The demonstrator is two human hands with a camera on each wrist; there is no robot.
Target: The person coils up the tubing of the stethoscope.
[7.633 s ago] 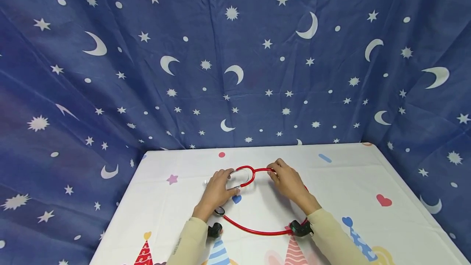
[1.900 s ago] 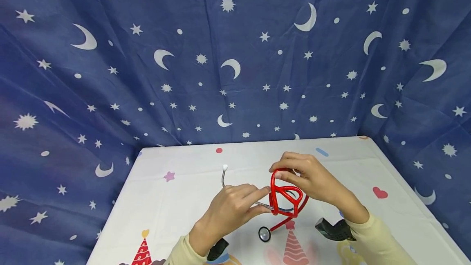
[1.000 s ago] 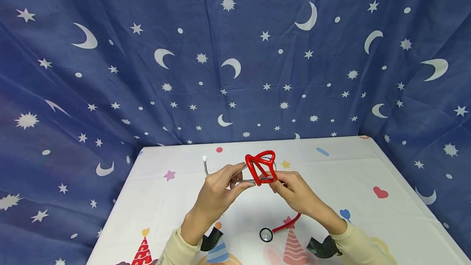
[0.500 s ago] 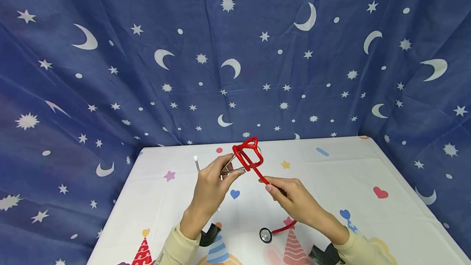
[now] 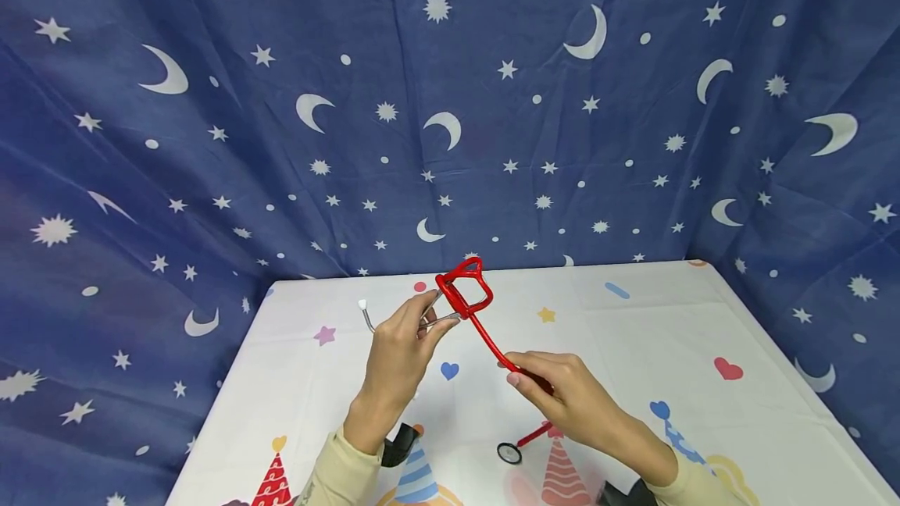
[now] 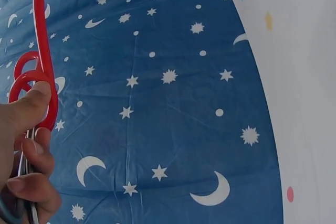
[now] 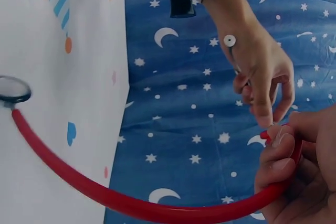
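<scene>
Red rubbery-looking tubing (image 5: 487, 337) of the stethoscope (image 5: 453, 297) slants between the two hands, raised above the bench (image 5: 633, 350), its long axis running from a bunched loop at far left to the right hand (image 5: 569, 400), nearer the wearer. The left hand (image 5: 394, 358) is nearer the loop, its fingers clamped on the metal ear tubes (image 5: 444, 320) just beside it. The right hand's fingers curl around the tubing. Nearest that hand, the chest piece (image 5: 509, 454) lies leftward and toward the wearer; whether it touches the bench, I cannot tell.
</scene>
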